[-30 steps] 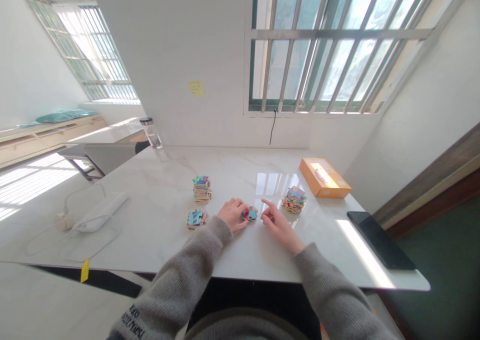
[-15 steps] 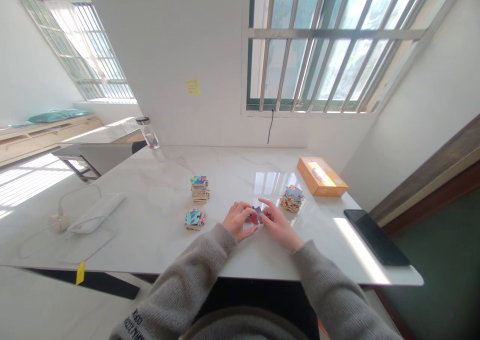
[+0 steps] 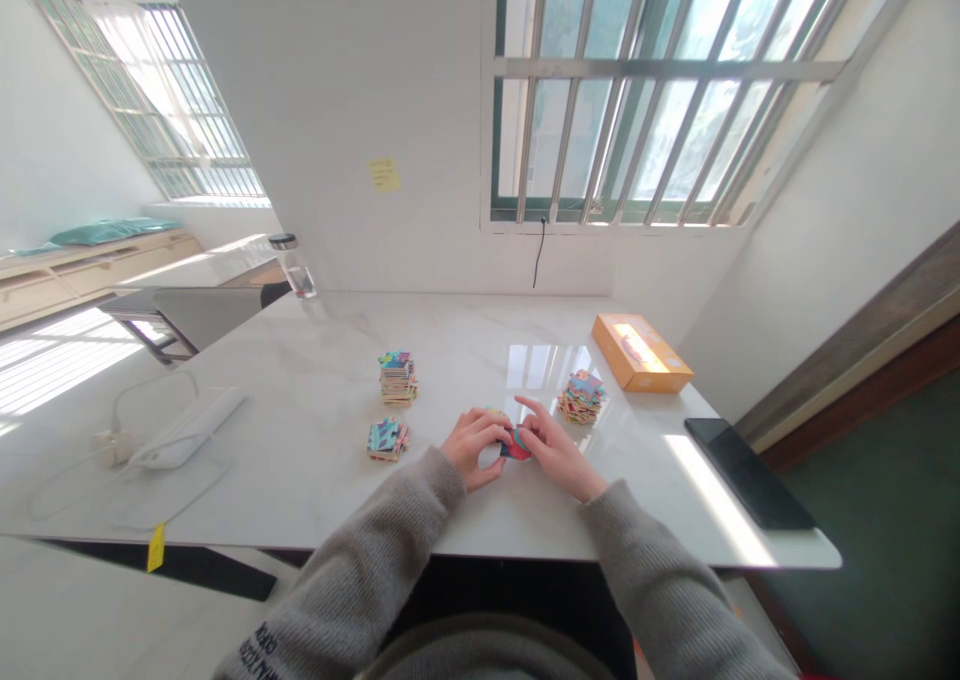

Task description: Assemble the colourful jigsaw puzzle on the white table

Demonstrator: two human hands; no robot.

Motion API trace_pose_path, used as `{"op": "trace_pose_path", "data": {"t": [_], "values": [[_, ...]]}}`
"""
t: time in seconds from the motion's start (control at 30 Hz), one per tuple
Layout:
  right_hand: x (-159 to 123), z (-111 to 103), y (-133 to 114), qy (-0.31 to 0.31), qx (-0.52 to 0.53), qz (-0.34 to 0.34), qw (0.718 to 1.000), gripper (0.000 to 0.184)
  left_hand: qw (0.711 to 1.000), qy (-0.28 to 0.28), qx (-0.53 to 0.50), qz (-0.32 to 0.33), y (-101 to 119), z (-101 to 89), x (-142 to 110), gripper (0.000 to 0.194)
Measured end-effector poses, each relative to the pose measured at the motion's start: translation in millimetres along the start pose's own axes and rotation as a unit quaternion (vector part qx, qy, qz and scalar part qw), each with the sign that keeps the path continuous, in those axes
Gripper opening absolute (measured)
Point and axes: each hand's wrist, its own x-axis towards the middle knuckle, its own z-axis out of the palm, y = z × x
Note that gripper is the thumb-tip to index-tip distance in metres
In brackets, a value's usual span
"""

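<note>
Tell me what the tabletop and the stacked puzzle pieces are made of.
The tabletop looks like polished marble or marble-look ceramic: grey veining on white, with glossy window reflections. The stacked puzzle pieces look like printed wood or thick card, with pale edges and colour on the faces; the look doesn't settle which.

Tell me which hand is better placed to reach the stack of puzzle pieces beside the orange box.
Right, probably: the right hand sits nearer that stack, while the left hand lies farther off, beyond the colored pieces between the hands.
</note>
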Motion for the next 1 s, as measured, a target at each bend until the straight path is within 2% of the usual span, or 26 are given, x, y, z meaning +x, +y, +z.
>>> {"op": "trace_pose_path", "data": {"t": [0.13, 0.23, 0.37, 0.5, 0.57, 0.67, 0.83, 0.9, 1.0], "values": [[-1.9, 0.0, -5.8, 0.054, -0.113, -0.08, 0.989, 0.045, 0.997, 0.068, 0.011, -0.036, 0.0, -3.2, 1.4, 0.028], [-4.0, 0.8, -9.7, 0.053, -0.179, -0.138, 0.973, 0.034, 0.995, 0.079, 0.005, -0.061, 1.8, -7.4, 2.6, 0.027], [-4.2, 0.9, -9.6, 0.047, -0.194, -0.155, 0.968, 0.027, 0.995, 0.071, -0.014, -0.07, 4.9, -8.5, 3.4, 0.026], [-4.4, -0.3, -10.0, 0.063, -0.202, -0.151, 0.966, 0.033, 0.993, 0.078, 0.013, -0.086, 6.3, -15.9, 3.1, 0.027], [-4.9, -0.7, -10.3, 0.079, -0.21, -0.142, 0.964, 0.035, 0.99, 0.081, 0.064, -0.098, 3.2, -30.7, 2.4, 0.025], [-5.0, -0.5, -8.3, 0.081, -0.222, -0.131, 0.963, 0.036, 0.98, 0.087, 0.136, -0.116, -10.9, -69.3, 1.2, 0.02], [-3.7, 0.5, -2.7, 0.055, -0.228, -0.12, 0.965, 0.035, 0.962, 0.116, 0.162, -0.188, -57.6, -140.5, 2.1, 0.016], [-3.4, 0.8, -1.1, 0.046, -0.23, -0.118, 0.965, 0.035, 0.953, 0.118, 0.152, -0.233, -79.2, -156.8, 2.5, 0.016], [-3.1, 0.8, 0.8, 0.034, -0.231, -0.121, 0.965, 0.034, 0.946, 0.104, 0.147, -0.271, -107.7, -165.3, 1.1, 0.017]]}}
